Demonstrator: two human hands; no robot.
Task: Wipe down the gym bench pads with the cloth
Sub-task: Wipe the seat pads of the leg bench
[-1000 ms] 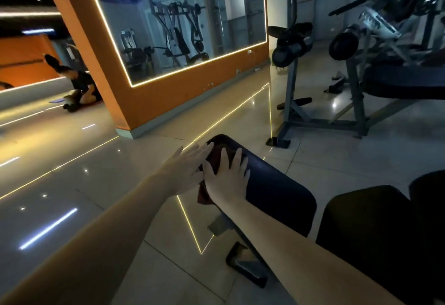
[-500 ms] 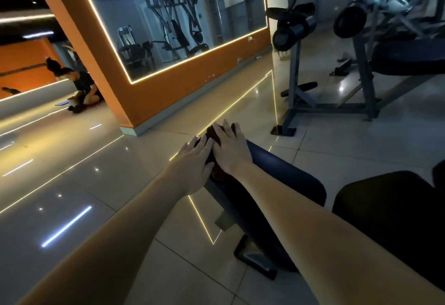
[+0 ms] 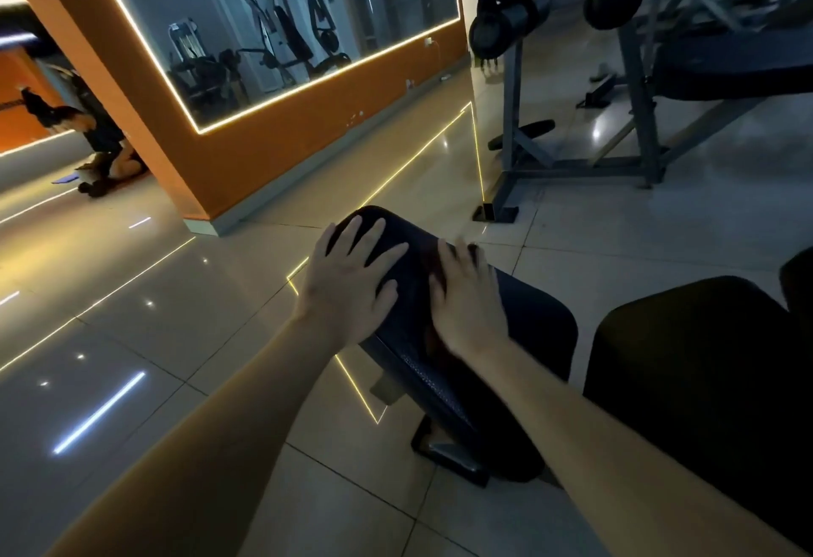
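Observation:
A dark blue bench pad point(image 3: 532, 314) slants across the middle of the head view. My left hand point(image 3: 352, 275) lies flat on its far left end, fingers spread and straight. My right hand point(image 3: 466, 297) presses flat on a dark red cloth point(image 3: 429, 257) on the pad's top. Only a strip of the cloth shows past the fingers and at the wrist. A second black pad point(image 3: 704, 380) sits close on the right.
An orange pillar with a lit mirror point(image 3: 281, 28) stands ahead on the left. A grey machine frame point(image 3: 514, 151) with round roller pads stands ahead on the right. A person point(image 3: 101, 138) crouches on the floor far left. Glossy floor tiles surround the bench.
My hands have drawn apart: the left stays at the pad's far end, the right has slid the cloth rightward along the pad. The view has tilted down slightly.

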